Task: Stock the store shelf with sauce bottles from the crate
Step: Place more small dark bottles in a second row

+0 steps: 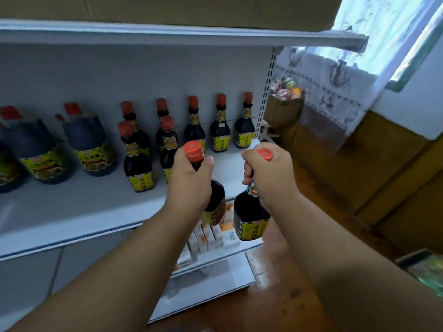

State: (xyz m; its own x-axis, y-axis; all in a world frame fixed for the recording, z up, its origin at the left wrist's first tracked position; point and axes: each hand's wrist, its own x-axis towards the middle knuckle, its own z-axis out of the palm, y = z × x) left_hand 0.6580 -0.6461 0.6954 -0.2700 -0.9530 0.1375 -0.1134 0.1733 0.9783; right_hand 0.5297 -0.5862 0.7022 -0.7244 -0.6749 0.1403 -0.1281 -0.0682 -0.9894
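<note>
My left hand [189, 180] grips the neck of a dark sauce bottle [215, 200] with a red cap and yellow label. My right hand [268, 176] grips the neck of a second such bottle [250, 216]. Both bottles hang in the air at the front edge of the white shelf [72, 212], near its right end. On the shelf stand several matching small bottles [137, 164] in two rows, with larger dark jugs [88, 142] to their left. The crate is not in view.
A shelf board with a cardboard box [167, 8] sits overhead. The lower shelf holds small white and orange cartons [211, 236]. A perforated upright [266, 92] ends the shelf on the right. Beyond are a bag of snacks [284, 106], brown boxes and wooden floor.
</note>
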